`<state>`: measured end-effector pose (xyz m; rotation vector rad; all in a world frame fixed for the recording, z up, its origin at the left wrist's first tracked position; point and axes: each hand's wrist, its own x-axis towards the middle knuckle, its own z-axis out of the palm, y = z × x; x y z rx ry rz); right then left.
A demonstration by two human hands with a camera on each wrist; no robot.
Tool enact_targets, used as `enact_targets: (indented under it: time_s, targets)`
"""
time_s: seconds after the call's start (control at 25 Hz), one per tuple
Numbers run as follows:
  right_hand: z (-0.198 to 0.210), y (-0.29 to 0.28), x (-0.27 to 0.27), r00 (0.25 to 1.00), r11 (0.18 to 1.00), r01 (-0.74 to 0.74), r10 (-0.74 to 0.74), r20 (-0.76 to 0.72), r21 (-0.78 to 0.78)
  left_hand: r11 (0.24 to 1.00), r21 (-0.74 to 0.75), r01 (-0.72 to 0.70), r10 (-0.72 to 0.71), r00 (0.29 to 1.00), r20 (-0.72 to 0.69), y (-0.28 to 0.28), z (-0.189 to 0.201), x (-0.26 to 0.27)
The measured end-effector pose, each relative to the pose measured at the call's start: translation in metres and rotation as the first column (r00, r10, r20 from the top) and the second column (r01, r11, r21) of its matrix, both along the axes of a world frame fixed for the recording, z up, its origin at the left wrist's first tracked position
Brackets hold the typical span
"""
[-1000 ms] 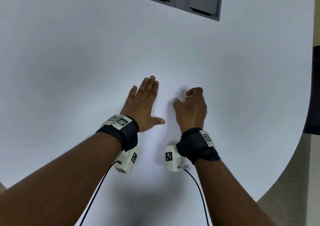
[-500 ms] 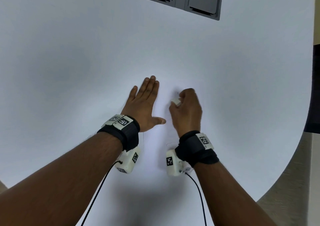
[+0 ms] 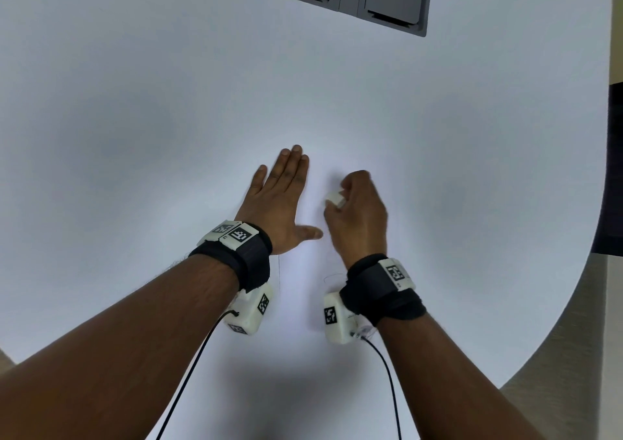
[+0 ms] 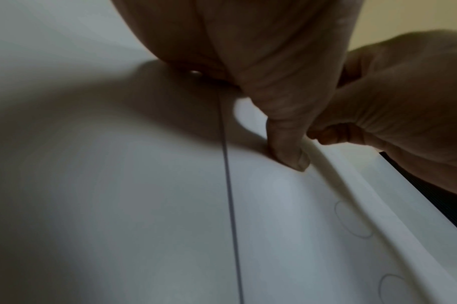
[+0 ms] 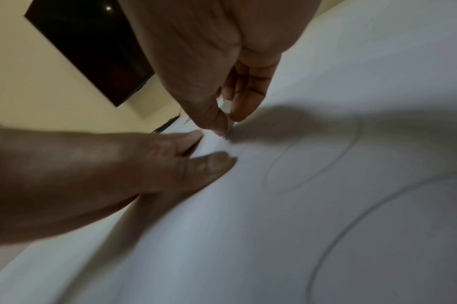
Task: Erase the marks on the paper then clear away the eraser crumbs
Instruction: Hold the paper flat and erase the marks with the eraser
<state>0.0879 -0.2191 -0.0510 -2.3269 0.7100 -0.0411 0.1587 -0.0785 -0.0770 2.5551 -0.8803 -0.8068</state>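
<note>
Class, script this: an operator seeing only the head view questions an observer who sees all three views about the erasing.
Operator: Any marks left on the sheet?
Observer: Yes. The right wrist view shows a faint pencil oval close to the small white block eraser pinched in the right hand's fingers.
Operator: Is the white paper sheet lying flat?
Observer: No. The left wrist view shows it buckled into a ridge beside the left hand's thumb.

Each bare arm wears a wide black cloth wrist strap (image 3: 247, 257) with white square-patterned tags (image 3: 232, 234), a white camera box (image 3: 251, 313) and a thin black cable (image 3: 188, 379).
</note>
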Motion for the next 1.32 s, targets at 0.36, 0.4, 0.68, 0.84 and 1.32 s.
enact_targets:
  time_s: [0.36, 0.4, 0.68, 0.84, 1.32]
  targets:
    - [0.003, 0.026, 0.001, 0.993, 0.991, -0.116, 0.115, 0.016, 0.060, 1.000, -0.026, -0.011, 0.012, 1.000, 0.018, 0.001, -0.002, 0.000]
    - [0.002, 0.021, 0.001, 0.995, 0.994, -0.102, 0.101, 0.010, 0.044, 1.000, -0.018, -0.007, 0.007, 1.000, 0.011, 0.001, -0.001, 0.000]
    - [0.005, -0.003, 0.000, 0.998, 0.997, 0.069, -0.069, -0.013, -0.026, 1.000, 0.014, 0.006, -0.006, 1.000, 0.002, 0.000, -0.002, 0.000]
    - [0.001, 0.024, -0.002, 0.998, 0.997, -0.065, 0.064, 0.020, 0.045, 1.000, -0.012, -0.002, 0.002, 1.000, 0.013, 0.001, -0.002, 0.000]
    - [0.000, 0.001, -0.008, 0.997, 0.997, -0.075, 0.075, 0.024, 0.000, 1.000, 0.008, 0.004, -0.004, 1.000, 0.002, 0.000, -0.001, 0.000]
